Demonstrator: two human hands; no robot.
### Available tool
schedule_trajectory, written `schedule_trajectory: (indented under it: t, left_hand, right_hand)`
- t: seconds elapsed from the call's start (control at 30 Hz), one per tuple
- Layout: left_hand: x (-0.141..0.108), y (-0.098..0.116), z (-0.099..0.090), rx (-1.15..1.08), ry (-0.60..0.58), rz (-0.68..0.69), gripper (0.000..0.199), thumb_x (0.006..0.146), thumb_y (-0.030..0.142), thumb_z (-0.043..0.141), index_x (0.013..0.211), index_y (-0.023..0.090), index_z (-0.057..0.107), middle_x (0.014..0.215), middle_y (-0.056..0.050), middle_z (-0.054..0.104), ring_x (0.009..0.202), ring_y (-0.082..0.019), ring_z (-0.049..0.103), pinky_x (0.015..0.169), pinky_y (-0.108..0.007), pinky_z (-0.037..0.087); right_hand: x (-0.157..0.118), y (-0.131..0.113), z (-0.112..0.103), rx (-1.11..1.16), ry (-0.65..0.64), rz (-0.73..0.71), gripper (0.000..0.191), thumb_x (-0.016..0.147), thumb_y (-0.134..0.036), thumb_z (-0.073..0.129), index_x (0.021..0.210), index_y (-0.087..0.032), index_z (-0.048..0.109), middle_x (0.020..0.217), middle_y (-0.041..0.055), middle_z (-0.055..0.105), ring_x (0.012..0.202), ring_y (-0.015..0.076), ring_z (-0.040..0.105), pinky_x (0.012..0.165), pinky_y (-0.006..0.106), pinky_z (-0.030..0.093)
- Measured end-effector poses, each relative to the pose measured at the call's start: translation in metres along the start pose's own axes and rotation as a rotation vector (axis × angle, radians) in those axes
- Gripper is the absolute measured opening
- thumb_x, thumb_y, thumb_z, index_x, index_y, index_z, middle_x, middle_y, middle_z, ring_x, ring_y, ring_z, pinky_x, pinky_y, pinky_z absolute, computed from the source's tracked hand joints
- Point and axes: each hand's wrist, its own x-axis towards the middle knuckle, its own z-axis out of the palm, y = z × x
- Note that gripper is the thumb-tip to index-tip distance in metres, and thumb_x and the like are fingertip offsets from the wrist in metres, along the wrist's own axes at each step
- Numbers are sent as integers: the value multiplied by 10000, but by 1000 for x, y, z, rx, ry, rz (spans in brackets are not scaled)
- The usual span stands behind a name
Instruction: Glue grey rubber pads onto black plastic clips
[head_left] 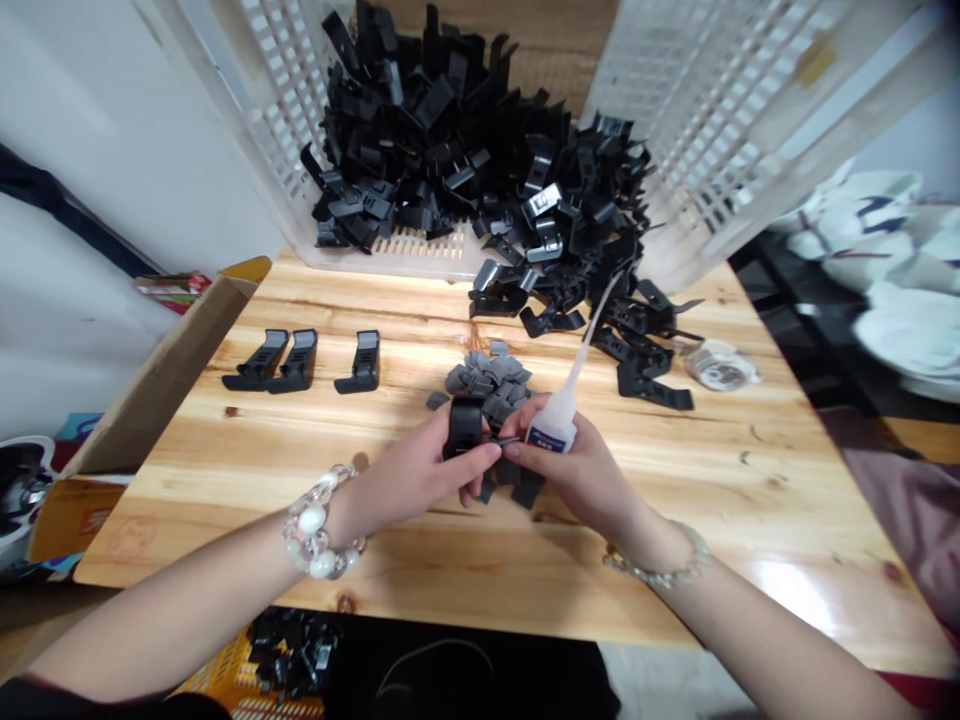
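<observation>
Black clip (464, 428), held; white long-nozzled bottle (556, 415), tilted, held beside it; grey pieces (495, 373), heaped

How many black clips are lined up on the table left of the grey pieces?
3: the leftmost clip, the middle clip close beside it, and the third clip apart, nearer the grey pieces. None looks hidden there.

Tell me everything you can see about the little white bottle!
The white bottle looks like cloudy plastic. Its shoulders narrow into a long, thin, slightly bent nozzle, which points up and away, leaning right. A dark blue label has pale writing, too small to read surely. The right hand holds it tilted above the table, hiding its lower end.
</observation>
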Motion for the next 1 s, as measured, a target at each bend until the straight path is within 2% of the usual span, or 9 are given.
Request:
schedule_trajectory:
  t: [0.1, 0.23, 0.33, 0.43, 0.53, 0.63, 0.8, 0.93, 1.0]
  left_hand:
    - [-2, 5, 2, -72, -98, -32, 410, 849, 385, 649, 1156, 221, 432, 768, -21, 654, 649, -193, 676, 598, -299, 546]
    - [-7, 15, 7, -14, -174, -104, 554, 828, 339, 686, 1251, 215, 351, 839, -64, 696, 781, -237, 723, 670, -305, 550]
    - [-8, 15, 10, -8, -149, -106, 501, 845, 366, 669, 1199, 225, 344, 885, -63, 684, 799, -233, 728, 702, -320, 560]
    - [-7, 10, 13, -73, -161, -106, 414, 864, 408, 642, 1109, 230, 359, 909, -53, 652, 820, -215, 722, 746, -334, 578]
    - [-8, 6, 16, -186, -149, -98, 361, 905, 452, 565, 1120, 236, 370, 865, -35, 618, 818, -201, 702, 778, -366, 591]
    - [-7, 7, 19, -269, -133, -72, 328, 904, 454, 563, 1107, 232, 431, 846, -33, 597, 803, -198, 676, 763, -386, 599]
    - [0, 9, 12, -350, -68, -44, 344, 895, 411, 589, 1146, 220, 452, 877, -41, 597, 757, -183, 649, 710, -394, 606]
    - [7, 9, 3, -348, 65, -36, 271, 870, 361, 615, 1020, 191, 467, 858, -17, 565, 675, -159, 634, 573, -344, 593]
    - [8, 9, 1, -338, 85, -33, 221, 876, 344, 601, 950, 183, 469, 860, -9, 552, 668, -151, 634, 549, -325, 586]
  right_hand:
    - [0, -1, 2, -1, 64, 13, 292, 674, -246, 811, 810, -228, 553, 765, -36, 607, 661, 115, 551, 635, 274, 476]
    - [-3, -4, 6, -26, 63, 4, 295, 672, -257, 808, 814, -229, 550, 765, -28, 609, 691, 132, 568, 675, 296, 497]
    - [-5, -4, 9, -57, 38, -22, 282, 677, -247, 803, 810, -229, 556, 782, -21, 621, 711, 135, 581, 689, 298, 509]
    - [-8, -5, 13, -77, -8, -33, 279, 692, -253, 795, 813, -234, 543, 794, -20, 620, 661, 125, 577, 620, 286, 512]
    - [-11, -5, 17, -65, -45, 11, 306, 707, -314, 784, 829, -251, 510, 734, -31, 584, 564, 131, 572, 513, 295, 506]
    - [-12, -5, 17, -22, -49, 72, 359, 708, -346, 783, 879, -273, 475, 685, -54, 530, 493, 139, 561, 466, 312, 494]
    - [-2, -9, -5, -73, -25, -12, 392, 695, -270, 808, 1000, -263, 564, 770, -38, 551, 661, 123, 548, 599, 271, 475]
    - [7, -24, -27, -147, 42, -55, 353, 793, -360, 734, 1099, -227, 620, 814, -6, 607, 660, 115, 543, 609, 265, 462]
    - [8, -34, -35, -161, 71, -48, 334, 835, -418, 680, 1091, -217, 604, 803, 6, 636, 604, 115, 557, 538, 259, 450]
